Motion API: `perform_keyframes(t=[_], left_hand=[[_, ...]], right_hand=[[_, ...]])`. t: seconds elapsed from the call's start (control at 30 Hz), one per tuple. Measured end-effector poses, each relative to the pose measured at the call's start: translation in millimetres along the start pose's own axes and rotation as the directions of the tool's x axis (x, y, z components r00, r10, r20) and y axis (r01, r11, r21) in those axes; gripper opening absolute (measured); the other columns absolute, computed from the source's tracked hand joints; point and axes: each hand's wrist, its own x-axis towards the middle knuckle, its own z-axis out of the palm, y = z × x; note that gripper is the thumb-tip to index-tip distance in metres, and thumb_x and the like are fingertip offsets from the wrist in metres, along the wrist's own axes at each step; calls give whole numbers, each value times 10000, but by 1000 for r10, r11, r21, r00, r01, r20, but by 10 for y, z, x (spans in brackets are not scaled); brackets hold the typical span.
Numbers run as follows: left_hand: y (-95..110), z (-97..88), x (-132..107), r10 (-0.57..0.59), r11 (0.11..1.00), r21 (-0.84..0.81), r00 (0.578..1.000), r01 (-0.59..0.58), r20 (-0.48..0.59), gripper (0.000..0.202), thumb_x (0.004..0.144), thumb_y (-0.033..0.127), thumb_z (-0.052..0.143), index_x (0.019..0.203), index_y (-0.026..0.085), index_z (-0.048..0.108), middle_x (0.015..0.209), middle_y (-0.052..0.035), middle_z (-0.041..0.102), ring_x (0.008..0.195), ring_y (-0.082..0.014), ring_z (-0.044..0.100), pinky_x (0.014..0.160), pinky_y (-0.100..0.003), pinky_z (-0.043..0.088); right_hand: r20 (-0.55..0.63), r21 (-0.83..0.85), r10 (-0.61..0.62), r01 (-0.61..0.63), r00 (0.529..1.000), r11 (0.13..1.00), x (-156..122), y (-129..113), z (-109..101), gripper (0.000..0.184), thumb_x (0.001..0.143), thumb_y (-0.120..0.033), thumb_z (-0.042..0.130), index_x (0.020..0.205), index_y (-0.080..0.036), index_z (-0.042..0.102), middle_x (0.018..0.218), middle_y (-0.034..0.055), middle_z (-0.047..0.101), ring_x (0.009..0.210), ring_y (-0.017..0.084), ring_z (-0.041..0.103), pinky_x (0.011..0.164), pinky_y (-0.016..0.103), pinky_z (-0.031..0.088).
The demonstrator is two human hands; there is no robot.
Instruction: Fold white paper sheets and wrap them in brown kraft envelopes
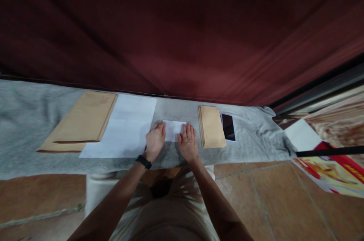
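A small folded white sheet of paper (172, 129) lies on the grey cloth between my hands. My left hand (155, 141), with a black band on the wrist, is curled at the sheet's left edge; its fingertips seem to grip or press that edge. On the right end of the paper my right hand (188, 143) lies flat, fingers stretched out. Left of my left hand is a large white paper sheet (125, 127). To the right of my right hand lies a stack of small brown envelopes (212, 126).
Large brown envelopes (85, 118) overlap the big sheet's left side. A phone (228, 127) lies beside the small envelopes. The grey cloth (250, 135) covers a narrow surface against a dark red curtain-like wall (176, 44). A colourful printed box (332, 172) stands at the right.
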Motion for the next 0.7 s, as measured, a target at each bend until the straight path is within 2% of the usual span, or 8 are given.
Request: perform_keyframes(t=[0.1,0.2,0.27,0.4,0.53,0.7], left_hand=[[44,55,-78,171,985,36,984,-169,-50,377,995,187,391,1286,161,629,1363,-168,613,1225,-295,599,1046,-414,442],[124,190,-150,427,903,-30,903,-428,-39,423,998,195,386,1376,128,564,1508,-158,512,1421,-280,443,1187,-459,332],[167,292,-180,513,856,-49,858,-514,-28,467,1021,242,353,1447,114,494,1544,-144,481,1464,-247,395,1227,-455,289],[163,404,-186,518,855,11,855,-518,-20,532,1044,325,304,1510,93,414,1592,-149,416,1511,-238,318,1260,-469,227],[78,376,-157,518,854,61,855,-517,-12,543,1043,343,311,1527,112,400,1621,-130,369,1534,-230,266,1272,-456,193],[-26,325,-155,460,885,99,887,-454,-38,560,1031,312,321,1527,62,391,1625,-165,341,1539,-264,244,1264,-469,206]], right_hand=[[1,-19,2,-2,1000,1000,-3,-15,-4,583,1059,-361,402,1561,-70,340,1628,220,302,1526,307,263,1215,514,284],[14,-31,-4,4,1000,999,-4,-11,-10,577,1045,-310,419,1568,-82,331,1640,210,278,1527,306,257,1219,512,271],[22,-41,-18,19,1000,999,-5,-2,-9,578,1029,-253,420,1573,-86,320,1648,203,261,1528,301,257,1219,515,263],[4,-66,-40,41,999,997,-12,18,14,568,1017,-194,377,1570,-77,324,1647,195,268,1521,307,268,1210,521,264],[-17,-64,-41,40,999,997,-12,26,45,557,1042,-256,369,1566,-71,335,1631,210,300,1509,318,293,1202,526,270],[-34,-49,-26,24,999,999,-12,36,80,552,1067,-313,336,1566,-75,339,1617,207,333,1503,309,309,1203,521,276]])
